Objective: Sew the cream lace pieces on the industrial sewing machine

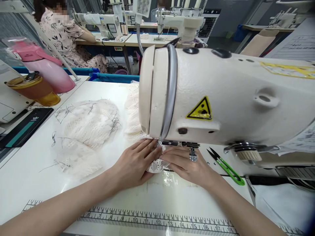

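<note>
Under the needle end of a white sewing machine [216, 95], a small piece of white lace fabric [157, 166] lies between my two hands. My left hand [137, 160] grips its left side, fingers pressed together and thumb low. From the right, my right hand [185, 164] pinches the lace, fingertips close to the left ones. The machine head hides the needle. More lace [133, 111] lies behind the left fingers, partly covered by the machine. A loose pile of pale lace pieces [91, 127] with dark thread ends is on the table to the left.
Green-handled thread snips [228, 168] lie right of my right hand. A printed ruler [147, 221] runs along the table's front. At left stand a pink bottle [46, 65], an amber cup [36, 88] and a black-and-teal box [26, 129]. A person [66, 36] sits at another machine behind.
</note>
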Demonstrator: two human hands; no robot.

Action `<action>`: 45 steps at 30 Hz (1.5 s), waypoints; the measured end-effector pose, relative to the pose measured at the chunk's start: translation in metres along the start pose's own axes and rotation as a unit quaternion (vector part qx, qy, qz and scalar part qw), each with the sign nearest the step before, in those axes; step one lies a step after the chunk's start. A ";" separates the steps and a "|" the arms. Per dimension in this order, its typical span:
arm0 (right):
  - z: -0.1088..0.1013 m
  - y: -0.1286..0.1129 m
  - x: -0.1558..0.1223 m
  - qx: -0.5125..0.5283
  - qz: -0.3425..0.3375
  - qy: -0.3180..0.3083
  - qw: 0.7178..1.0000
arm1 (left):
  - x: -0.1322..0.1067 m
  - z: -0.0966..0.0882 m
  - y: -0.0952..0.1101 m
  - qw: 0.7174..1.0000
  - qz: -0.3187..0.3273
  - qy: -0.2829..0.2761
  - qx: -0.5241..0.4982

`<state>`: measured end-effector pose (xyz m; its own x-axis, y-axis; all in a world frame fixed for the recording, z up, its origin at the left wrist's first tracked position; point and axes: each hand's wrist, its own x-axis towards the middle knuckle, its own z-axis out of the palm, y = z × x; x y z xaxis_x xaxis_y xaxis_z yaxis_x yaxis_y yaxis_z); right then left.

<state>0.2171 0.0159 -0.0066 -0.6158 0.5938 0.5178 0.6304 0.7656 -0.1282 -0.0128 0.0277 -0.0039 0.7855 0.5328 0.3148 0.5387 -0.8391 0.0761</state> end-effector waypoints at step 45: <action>0.015 -0.006 0.011 0.020 0.000 -0.034 0.999 | -0.005 0.002 -0.008 0.997 0.003 0.015 0.081</action>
<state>0.1994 0.0218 -0.0129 -0.6465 0.6089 0.4596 0.6128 0.7733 -0.1625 -0.0206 0.0319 -0.0079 0.7810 0.5220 0.3428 0.5775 -0.8126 -0.0782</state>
